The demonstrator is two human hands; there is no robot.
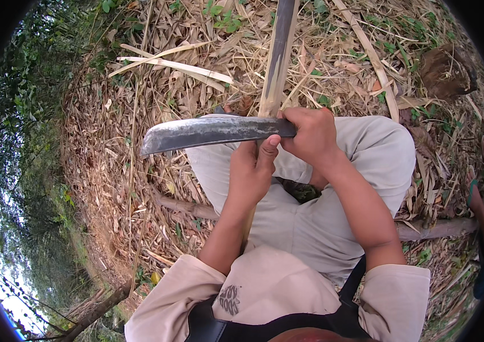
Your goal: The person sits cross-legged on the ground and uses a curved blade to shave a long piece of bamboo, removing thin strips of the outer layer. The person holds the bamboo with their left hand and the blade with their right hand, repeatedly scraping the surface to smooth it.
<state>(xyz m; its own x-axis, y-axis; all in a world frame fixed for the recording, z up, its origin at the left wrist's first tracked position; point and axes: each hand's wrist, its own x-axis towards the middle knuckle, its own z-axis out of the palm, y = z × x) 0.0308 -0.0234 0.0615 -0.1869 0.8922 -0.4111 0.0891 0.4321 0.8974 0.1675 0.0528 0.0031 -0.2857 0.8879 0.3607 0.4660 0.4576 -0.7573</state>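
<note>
A machete with a long, dark, slightly curved blade lies crosswise over my lap, its broad tip toward the left. My right hand is closed round its handle end, which the fingers hide. Under the blade runs a long bamboo strip, dark along part of its face and pale at the edges. It stretches from the far edge of view back toward my body. Just below the blade, my left hand is closed round this strip, its thumb raised against the blade's lower edge.
Dry leaves and straw cover the ground. Pale split strips lie at far left, with another long strip at far right. A stump stands at right. A log passes beneath me. Another person's foot shows at the right edge.
</note>
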